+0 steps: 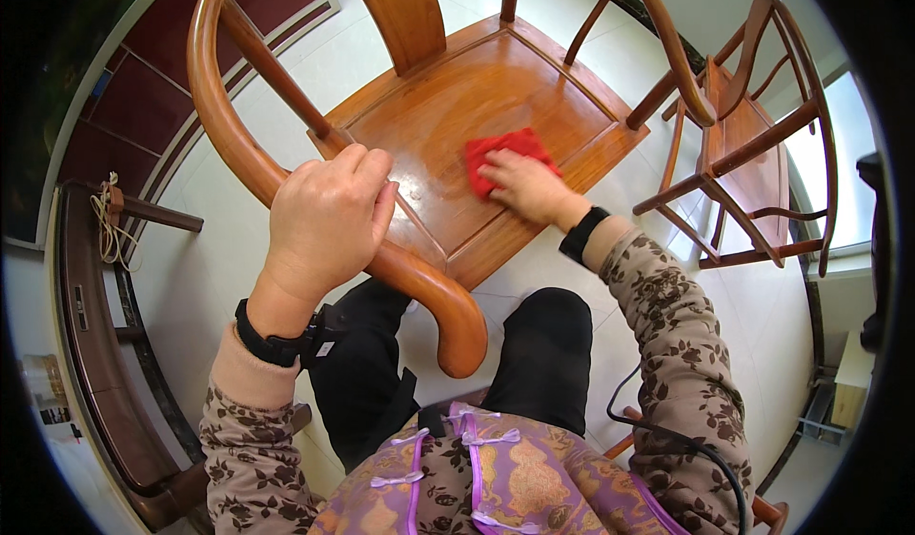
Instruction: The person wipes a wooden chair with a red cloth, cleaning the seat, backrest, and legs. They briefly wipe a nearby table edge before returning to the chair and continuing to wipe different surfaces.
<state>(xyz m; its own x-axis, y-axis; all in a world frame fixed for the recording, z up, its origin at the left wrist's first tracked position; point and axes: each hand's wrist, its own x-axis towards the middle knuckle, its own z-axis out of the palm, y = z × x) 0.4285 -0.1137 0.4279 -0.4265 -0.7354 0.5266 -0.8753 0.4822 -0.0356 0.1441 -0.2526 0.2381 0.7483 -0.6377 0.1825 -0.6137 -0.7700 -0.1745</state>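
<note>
In front of me stands a wooden armchair with a flat panelled seat (pixel 457 99) and a curved armrest (pixel 429 285). My left hand (pixel 325 213) is curled over this armrest; the undersides of its fingers are hidden. On the seat, near its front edge, lies a folded red cloth (pixel 515 145). My right hand (pixel 525 188) presses down on the cloth, with its fingers spread over it. Pale, cloudy streaks show on the wood behind the cloth. The chair's wooden back splat (pixel 404 17) rises at the far side of the seat.
A second wooden armchair (pixel 750 149) is at the right, tilted in the view. Along the left runs a dark wooden furniture piece (pixel 100 335) with a bundled cable (pixel 111 224) on it. Dark red cabinet panels (pixel 164 35) are behind. A black cable (pixel 665 431) hangs by my right sleeve.
</note>
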